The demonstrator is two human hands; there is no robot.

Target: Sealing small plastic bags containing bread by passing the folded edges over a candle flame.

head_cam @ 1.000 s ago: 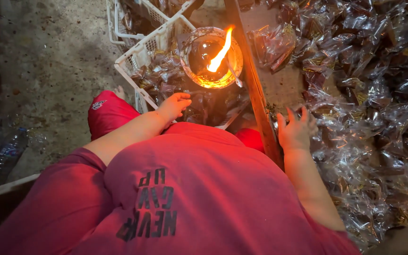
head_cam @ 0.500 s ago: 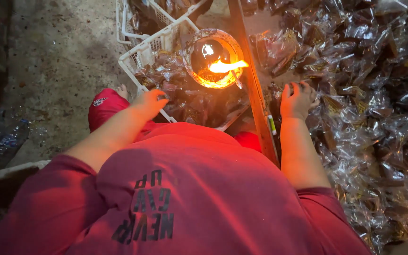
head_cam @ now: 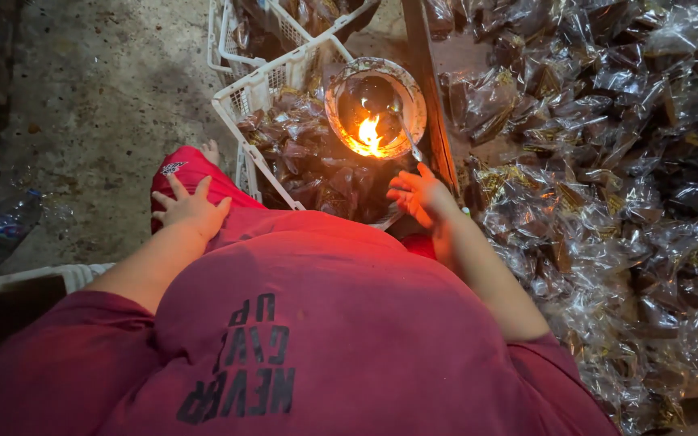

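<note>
Resting now on the red knee, left hand (head_cam: 190,208) left the basket (head_cam: 262,87); right hand (head_cam: 420,194) hovers, grips wide.

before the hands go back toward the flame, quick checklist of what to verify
1. Left hand away from the flame: ok, it rests on the red-clad knee, apart from the fire.
2. Right hand empty: ok, open with fingers spread, nothing visibly held.
3. Right hand's gap to the flame: not ok, it hovers just below the bowl where the flame burns.
4. Plastic packets near the fire: not ok, the white crate of wrapped packets sits right beside the bowl, and the pile of clear packets lies close on the right.
5. Metal stick leaning in the bowl: cannot tell whether it is hot.
</note>
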